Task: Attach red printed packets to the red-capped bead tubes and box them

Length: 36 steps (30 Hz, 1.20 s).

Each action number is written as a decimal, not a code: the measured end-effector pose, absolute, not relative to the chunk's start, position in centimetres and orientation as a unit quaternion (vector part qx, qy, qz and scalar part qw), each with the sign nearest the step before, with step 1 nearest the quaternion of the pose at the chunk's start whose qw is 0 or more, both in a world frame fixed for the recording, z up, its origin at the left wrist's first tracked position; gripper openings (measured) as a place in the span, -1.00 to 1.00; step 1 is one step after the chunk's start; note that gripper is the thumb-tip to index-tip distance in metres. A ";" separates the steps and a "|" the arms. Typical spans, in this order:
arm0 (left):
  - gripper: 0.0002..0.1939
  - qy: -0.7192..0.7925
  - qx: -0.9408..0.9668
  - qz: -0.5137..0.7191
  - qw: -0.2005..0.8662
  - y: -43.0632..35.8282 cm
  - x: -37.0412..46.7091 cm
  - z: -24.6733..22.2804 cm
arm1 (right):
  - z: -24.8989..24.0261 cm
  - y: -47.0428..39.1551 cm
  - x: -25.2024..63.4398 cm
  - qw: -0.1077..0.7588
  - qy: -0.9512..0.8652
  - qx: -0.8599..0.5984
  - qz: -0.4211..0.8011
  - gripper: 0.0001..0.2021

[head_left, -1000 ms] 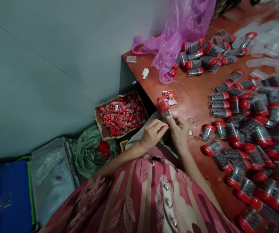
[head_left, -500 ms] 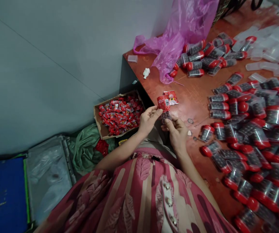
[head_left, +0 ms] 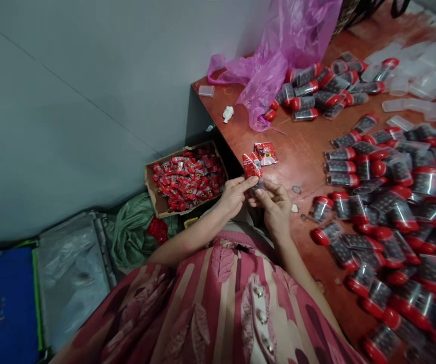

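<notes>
Red, rectangular plastic packet (head_left: pixel 252 165): pinched at near end by bare left hand (head_left: pixel 235 196) and bare right hand (head_left: pixel 276 206), equally close; aligned lengthwise forward from both, at left edge of red-brown, flat-topped table (head_left: pixel 301 146).

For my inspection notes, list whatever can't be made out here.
All in the head view:
Lower part of the held packet: covered by the left hand and right hand; its lettering is too small to read.
Bottom of the box: hidden under red packets.
Top of the pink bag: cut off by the upper edge.
Far side of the containers: cut off by the right edge.
</notes>
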<state>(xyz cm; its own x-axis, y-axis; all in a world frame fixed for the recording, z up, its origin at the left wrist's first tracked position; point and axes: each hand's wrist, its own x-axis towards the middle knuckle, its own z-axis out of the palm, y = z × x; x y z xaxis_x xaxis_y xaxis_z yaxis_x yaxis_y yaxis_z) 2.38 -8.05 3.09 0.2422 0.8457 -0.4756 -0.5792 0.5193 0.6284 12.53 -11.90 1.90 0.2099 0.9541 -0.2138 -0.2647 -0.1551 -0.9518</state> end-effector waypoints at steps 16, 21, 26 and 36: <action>-0.56 0.401 0.152 0.510 0.746 -10.0 3.3 2.5 | 1.2 -12.0 11.9 0.586 -0.234 -0.519 0.577 -0.67; -0.51 0.367 0.133 0.509 0.767 -9.4 2.4 2.7 | 1.7 -11.6 11.9 0.575 -0.229 -0.507 0.600 -0.69; -0.52 0.396 0.142 0.511 0.749 -9.3 2.6 2.3 | 1.3 -12.5 11.3 0.583 -0.322 -0.550 0.504 -0.71; -0.63 0.374 0.178 0.500 0.760 -9.1 2.2 3.0 | 2.6 -11.9 11.8 0.583 -0.276 -0.527 0.553 -0.70</action>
